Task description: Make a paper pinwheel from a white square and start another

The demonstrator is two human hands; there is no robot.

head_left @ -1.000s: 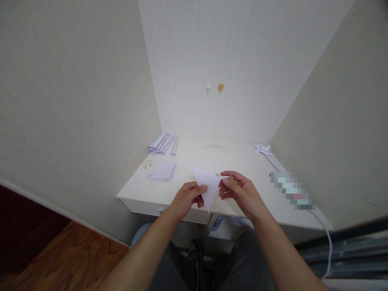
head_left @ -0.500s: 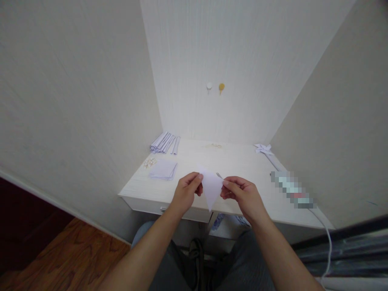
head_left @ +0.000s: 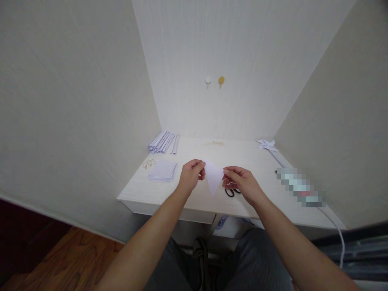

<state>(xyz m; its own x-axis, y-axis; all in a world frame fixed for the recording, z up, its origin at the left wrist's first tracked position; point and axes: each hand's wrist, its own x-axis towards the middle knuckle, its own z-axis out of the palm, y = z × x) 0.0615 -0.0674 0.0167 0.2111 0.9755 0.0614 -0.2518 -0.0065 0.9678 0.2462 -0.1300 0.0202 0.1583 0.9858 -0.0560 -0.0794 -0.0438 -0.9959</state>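
Both hands hold one small white paper up in front of the body, over the middle of the desk and toward its front edge. The paper is a triangle with its point down and its wide side up.

The left hand has thumb and forefinger clamped on the upper left corner, its other fingers curled in below. The right hand pinches the upper right corner the same way, thumb against forefinger. The lower tip seems clear of the desk, though from above it is hard to be sure.

Scissors lie under the right hand, their black loops showing below its fingers, on the side of the front edge; the hand covers the rest.

A stack of sheets lies toward the left edge, with a scatter of small bits just beside it, closer to that edge. Rolled tubes lie side by side in the back left corner. Crumbs are strewn by the middle of the back edge. In the back right corner rests a pinwheel of folded white strips.
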